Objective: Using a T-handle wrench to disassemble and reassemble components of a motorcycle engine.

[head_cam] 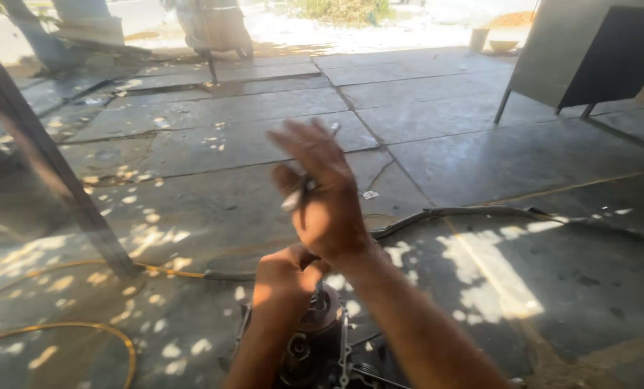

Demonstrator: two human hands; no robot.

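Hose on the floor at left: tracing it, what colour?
Yellow hose, head view.

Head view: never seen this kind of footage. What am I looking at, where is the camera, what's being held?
The single picture comes from a camera worn on a person's head, looking down and forward at their own bare arms. No robot is involved. The right hand is raised in front of the camera and pinches a small slim metal piece; it is too blurred to say what kind. The left hand rests on a dark, greasy engine-like assembly sitting on the stone-slab floor. A yellow hose and a dark hose lie across the floor. A metal post stands at left, a dark cabinet on legs at upper right.
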